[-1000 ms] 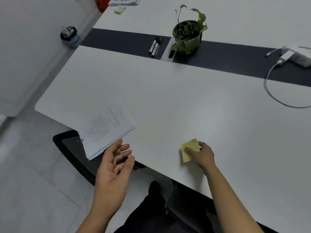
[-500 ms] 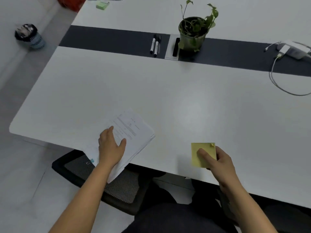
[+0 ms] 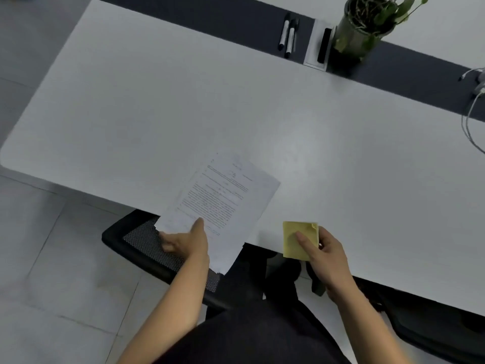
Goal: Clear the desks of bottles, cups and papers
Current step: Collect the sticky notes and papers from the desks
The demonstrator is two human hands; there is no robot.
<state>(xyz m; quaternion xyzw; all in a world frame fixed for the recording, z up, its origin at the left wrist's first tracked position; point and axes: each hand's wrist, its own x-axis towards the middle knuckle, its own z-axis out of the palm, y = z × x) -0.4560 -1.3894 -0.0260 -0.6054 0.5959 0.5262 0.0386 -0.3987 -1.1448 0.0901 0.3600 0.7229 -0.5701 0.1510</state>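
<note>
A stack of printed white papers (image 3: 223,195) lies over the near edge of the white desk (image 3: 157,114), partly hanging past it. My left hand (image 3: 183,243) grips the stack's lower left corner, thumb on top and fingers underneath. A yellow pad of sticky notes (image 3: 295,239) sits at the desk's near edge to the right of the papers. My right hand (image 3: 322,254) holds the pad, thumb pressed on its top face and fingers curled at its right side.
A black mesh chair (image 3: 147,245) stands under the desk edge beneath the papers. On the dark centre strip lie two markers (image 3: 288,35) and a black eraser (image 3: 322,44) next to a potted plant (image 3: 362,27). A white cable (image 3: 469,122) runs at the far right.
My left hand went from hovering open to lying on the papers, then to gripping their corner, and the stack has shifted right. My right hand has drawn the yellow pad to the desk edge.
</note>
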